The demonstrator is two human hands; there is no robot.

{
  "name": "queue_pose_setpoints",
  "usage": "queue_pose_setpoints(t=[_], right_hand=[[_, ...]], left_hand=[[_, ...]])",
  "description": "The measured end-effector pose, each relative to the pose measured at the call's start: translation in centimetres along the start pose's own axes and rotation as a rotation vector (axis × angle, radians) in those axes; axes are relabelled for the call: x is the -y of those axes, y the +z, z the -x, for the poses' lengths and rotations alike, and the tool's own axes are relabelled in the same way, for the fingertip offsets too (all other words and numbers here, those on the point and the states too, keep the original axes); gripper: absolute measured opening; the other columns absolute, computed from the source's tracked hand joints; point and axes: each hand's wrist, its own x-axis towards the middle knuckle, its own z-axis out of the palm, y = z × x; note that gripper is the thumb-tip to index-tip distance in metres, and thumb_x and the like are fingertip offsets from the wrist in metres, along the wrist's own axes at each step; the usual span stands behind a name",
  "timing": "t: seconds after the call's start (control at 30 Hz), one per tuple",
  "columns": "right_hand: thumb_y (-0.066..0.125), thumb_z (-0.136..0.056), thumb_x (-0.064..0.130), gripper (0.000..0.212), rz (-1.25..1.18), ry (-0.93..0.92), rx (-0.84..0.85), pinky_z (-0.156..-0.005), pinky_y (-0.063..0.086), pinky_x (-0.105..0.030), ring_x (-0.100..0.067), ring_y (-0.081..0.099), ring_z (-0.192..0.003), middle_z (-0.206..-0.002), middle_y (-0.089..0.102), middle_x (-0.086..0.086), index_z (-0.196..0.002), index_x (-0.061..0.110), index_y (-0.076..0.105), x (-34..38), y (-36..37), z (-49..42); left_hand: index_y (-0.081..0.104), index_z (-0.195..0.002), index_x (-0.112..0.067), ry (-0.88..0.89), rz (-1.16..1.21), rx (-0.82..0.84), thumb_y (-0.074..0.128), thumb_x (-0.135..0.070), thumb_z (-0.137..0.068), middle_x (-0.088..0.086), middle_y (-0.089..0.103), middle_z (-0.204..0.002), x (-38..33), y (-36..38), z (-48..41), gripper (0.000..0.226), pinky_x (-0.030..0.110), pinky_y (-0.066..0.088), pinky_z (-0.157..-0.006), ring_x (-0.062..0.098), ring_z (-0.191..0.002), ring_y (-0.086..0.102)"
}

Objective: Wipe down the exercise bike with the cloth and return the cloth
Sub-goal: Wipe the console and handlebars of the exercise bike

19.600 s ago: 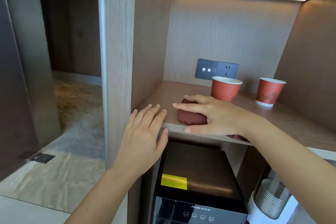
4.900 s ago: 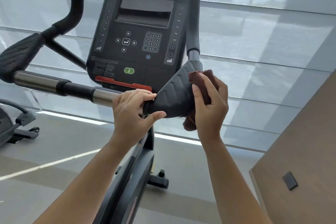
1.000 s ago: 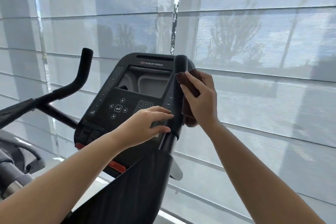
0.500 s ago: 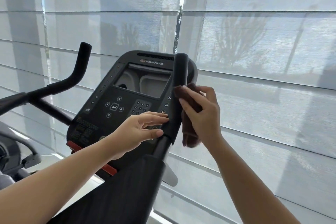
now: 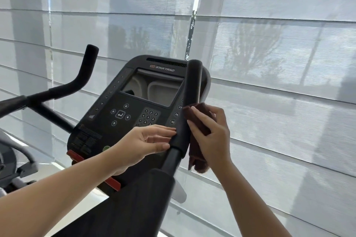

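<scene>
Cloth [image 5: 198, 121] dark maroon; handlebar grip [image 5: 189, 100] black; console [image 5: 131, 113] black, white symbols, red strip [image 5: 92, 168] below; blinds [image 5: 279, 63] pale grey.

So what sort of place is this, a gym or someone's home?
Probably a gym or fitness room: a Star Trac exercise bike console, part of a second machine at the left edge, and wide windows behind pale blinds.
</scene>
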Motion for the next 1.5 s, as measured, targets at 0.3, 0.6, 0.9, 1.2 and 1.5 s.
queue_pose_setpoints(t=[0.3,0.6,0.9,1.2,1.5], right_hand=[[0.065,-0.083,0.016,0.042,0.021,-0.051,-0.21,-0.099,0.035,-0.012,-0.013,0.051,-0.112,-0.119,0.045,0.0,-0.125,0.016,0.057,0.4,2.5,-8.8],[0.065,-0.076,0.021,0.042,-0.133,0.203,-0.095,-0.086,0.036,-0.004,0.007,0.052,-0.1,-0.104,0.055,0.005,-0.117,0.025,0.06,1.4,0.8,3.6],[0.065,-0.085,0.015,0.039,-0.055,0.293,-0.162,-0.085,0.039,-0.004,0.012,0.05,-0.093,-0.107,0.05,0.0,-0.123,0.022,0.059,1.8,1.7,-2.9],[0.073,-0.078,0.014,0.039,0.107,0.201,0.095,-0.088,0.034,-0.004,0.007,0.05,-0.1,-0.105,0.053,0.006,-0.111,0.032,0.064,6.1,-0.8,3.0],[0.069,-0.082,0.018,0.037,0.605,-0.085,0.043,-0.099,0.04,-0.033,-0.032,0.05,-0.105,-0.112,0.043,-0.017,-0.119,0.017,0.063,5.1,1.8,-10.1]], left_hand=[[0.068,-0.103,-0.008,0.022,0.0,0.058,0.064,0.006,-0.077,-0.014,0.066,-0.112,0.2,-0.7,0.1,0.03,0.015,0.048,-0.079,0.008,-0.102,0.063],[0.07,-0.098,-0.003,0.098,-0.052,0.06,0.069,0.002,-0.072,0.0,0.068,-0.109,0.9,-1.1,-0.6,0.026,0.02,0.049,-0.082,0.013,-0.099,0.065],[0.071,-0.094,-0.003,0.061,0.04,0.042,0.07,0.001,-0.068,-0.003,0.069,-0.105,0.7,-0.8,-0.4,0.026,0.02,0.052,-0.078,0.014,-0.093,0.067],[0.07,-0.096,-0.001,0.048,0.078,0.051,0.072,0.004,-0.072,0.002,0.068,-0.106,1.0,-1.0,-0.6,0.025,0.019,0.05,-0.081,0.013,-0.094,0.066],[0.07,-0.086,-0.018,-0.045,0.13,0.04,0.072,0.002,-0.075,-0.001,0.071,-0.087,1.0,-1.0,-0.5,0.023,0.009,0.046,-0.069,0.001,-0.079,0.066]])
